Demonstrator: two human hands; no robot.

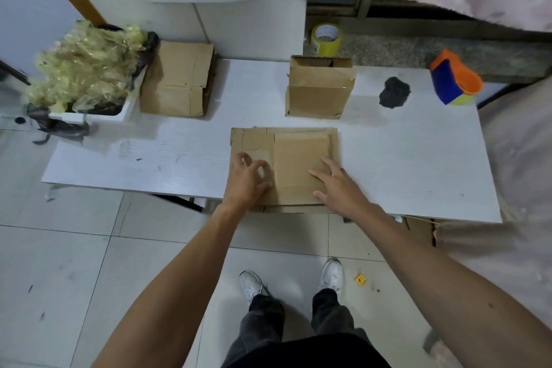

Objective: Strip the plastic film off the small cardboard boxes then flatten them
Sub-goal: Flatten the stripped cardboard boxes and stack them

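Note:
A flattened brown cardboard box (pixel 295 158) lies at the near edge of the white table (pixel 418 164). My left hand (pixel 246 181) rests on its left part with the fingers curled and spread. My right hand (pixel 337 182) lies flat on its right part, fingers apart. Behind it stands an upright small cardboard box (pixel 318 89) with its top open. A stack of flattened boxes (pixel 177 79) lies at the table's far left.
A bin (pixel 86 69) heaped with yellowish stripped plastic film stands left of the table. A yellow tape roll (pixel 326 39) sits behind, an orange and blue tape dispenser (pixel 455 79) at the far right, and a dark lump (pixel 394 92) beside it. My feet stand on the tiled floor.

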